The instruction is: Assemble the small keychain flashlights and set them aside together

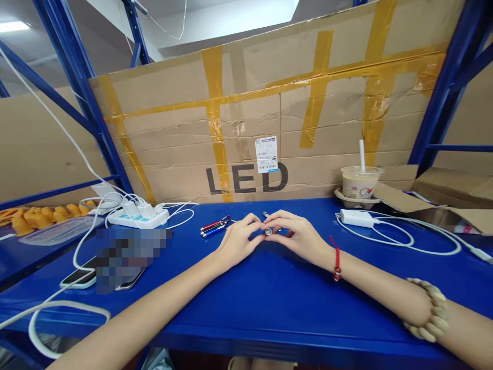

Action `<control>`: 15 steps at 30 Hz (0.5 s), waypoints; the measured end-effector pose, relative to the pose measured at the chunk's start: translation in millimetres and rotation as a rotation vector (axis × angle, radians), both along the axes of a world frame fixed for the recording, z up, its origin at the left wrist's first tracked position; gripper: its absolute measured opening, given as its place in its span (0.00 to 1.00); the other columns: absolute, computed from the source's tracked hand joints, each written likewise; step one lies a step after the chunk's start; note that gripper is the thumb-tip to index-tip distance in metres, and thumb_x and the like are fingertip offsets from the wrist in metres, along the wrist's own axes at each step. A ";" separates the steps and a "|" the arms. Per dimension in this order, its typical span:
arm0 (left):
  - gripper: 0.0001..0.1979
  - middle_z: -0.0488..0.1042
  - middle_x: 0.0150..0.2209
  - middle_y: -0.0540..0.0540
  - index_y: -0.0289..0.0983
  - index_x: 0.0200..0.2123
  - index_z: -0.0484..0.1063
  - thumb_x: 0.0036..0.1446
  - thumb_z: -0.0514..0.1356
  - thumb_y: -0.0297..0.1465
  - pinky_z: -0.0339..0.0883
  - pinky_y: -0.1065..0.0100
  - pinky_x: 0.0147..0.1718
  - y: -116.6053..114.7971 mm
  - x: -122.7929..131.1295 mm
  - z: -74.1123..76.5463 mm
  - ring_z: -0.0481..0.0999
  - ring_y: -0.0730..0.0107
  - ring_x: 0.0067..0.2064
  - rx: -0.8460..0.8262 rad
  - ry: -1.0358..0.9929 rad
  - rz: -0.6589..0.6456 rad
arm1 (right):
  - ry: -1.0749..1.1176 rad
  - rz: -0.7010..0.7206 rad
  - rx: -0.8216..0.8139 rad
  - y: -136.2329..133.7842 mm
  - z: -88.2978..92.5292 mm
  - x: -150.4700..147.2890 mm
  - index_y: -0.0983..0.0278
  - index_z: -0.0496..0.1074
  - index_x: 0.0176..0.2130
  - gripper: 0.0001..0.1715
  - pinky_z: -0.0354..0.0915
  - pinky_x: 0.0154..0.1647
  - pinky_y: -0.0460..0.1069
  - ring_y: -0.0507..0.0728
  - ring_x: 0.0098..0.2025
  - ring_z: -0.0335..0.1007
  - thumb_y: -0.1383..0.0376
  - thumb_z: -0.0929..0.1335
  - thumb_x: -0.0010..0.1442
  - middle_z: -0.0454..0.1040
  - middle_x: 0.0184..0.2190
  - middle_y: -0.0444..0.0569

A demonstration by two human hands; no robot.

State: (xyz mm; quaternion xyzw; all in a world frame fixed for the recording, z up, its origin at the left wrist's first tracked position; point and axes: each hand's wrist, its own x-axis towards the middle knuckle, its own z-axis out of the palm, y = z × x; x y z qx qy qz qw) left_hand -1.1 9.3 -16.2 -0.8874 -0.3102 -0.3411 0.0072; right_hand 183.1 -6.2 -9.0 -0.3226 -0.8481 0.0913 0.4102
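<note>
My left hand [241,237] and my right hand [298,234] meet at the fingertips over the middle of the blue tabletop. Between them, pinched by both, is a small silver cylinder [268,232] with its round end facing me; the fingers hide most of it. Just behind the fingers lies another small silver-ended piece [265,214], partly covered. To the left of my left hand, a slim red metal tube [211,225] and a slim blue metal tube [213,231] rest side by side, like small penlights.
A white power strip [140,218] with plugs and cables stands at left, near a phone [79,277] and a blurred patch. At right are a white charger [356,218] with looped cable, a drink cup [361,182] with straw and an open carton [442,210]. Cardboard [173,144] walls the back.
</note>
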 end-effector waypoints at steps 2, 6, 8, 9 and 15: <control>0.09 0.67 0.37 0.49 0.38 0.39 0.69 0.57 0.52 0.33 0.61 0.75 0.29 -0.5 0.7 0.0 0.68 0.76 0.33 0.014 -0.010 0.067 | -0.048 -0.066 -0.006 1.6 -2.5 1.3 0.58 0.70 0.41 0.13 0.64 0.26 0.43 0.49 0.32 0.69 0.60 0.66 0.54 0.69 0.41 0.46; 0.07 0.68 0.37 0.51 0.39 0.37 0.69 0.56 0.53 0.33 0.60 0.75 0.27 1.1 -0.1 1.3 0.68 0.77 0.31 -0.011 -0.042 0.227 | -0.184 -0.188 -0.072 6.8 -10.0 4.2 0.56 0.62 0.51 0.26 0.66 0.29 0.46 0.53 0.35 0.69 0.58 0.67 0.52 0.70 0.41 0.47; 0.06 0.68 0.36 0.52 0.39 0.36 0.68 0.56 0.53 0.32 0.60 0.74 0.27 2.6 -2.1 2.3 0.69 0.76 0.31 -0.016 -0.016 0.288 | -0.240 -0.188 -0.102 9.3 -13.1 5.2 0.57 0.63 0.51 0.26 0.67 0.36 0.50 0.56 0.40 0.68 0.57 0.67 0.52 0.68 0.45 0.49; 0.06 0.69 0.36 0.52 0.39 0.36 0.67 0.56 0.53 0.32 0.60 0.73 0.27 3.3 -3.1 2.7 0.69 0.75 0.31 -0.015 0.003 0.314 | -0.257 -0.167 -0.106 10.3 -14.1 5.4 0.58 0.64 0.50 0.25 0.66 0.41 0.52 0.57 0.44 0.67 0.57 0.66 0.52 0.67 0.46 0.50; 0.05 0.69 0.36 0.51 0.39 0.36 0.66 0.56 0.53 0.32 0.59 0.73 0.27 2.8 -3.2 4.0 0.70 0.72 0.35 0.000 0.139 0.354 | -0.295 0.025 -0.094 10.9 -14.3 3.8 0.62 0.68 0.48 0.19 0.57 0.54 0.54 0.57 0.51 0.61 0.61 0.63 0.57 0.66 0.48 0.50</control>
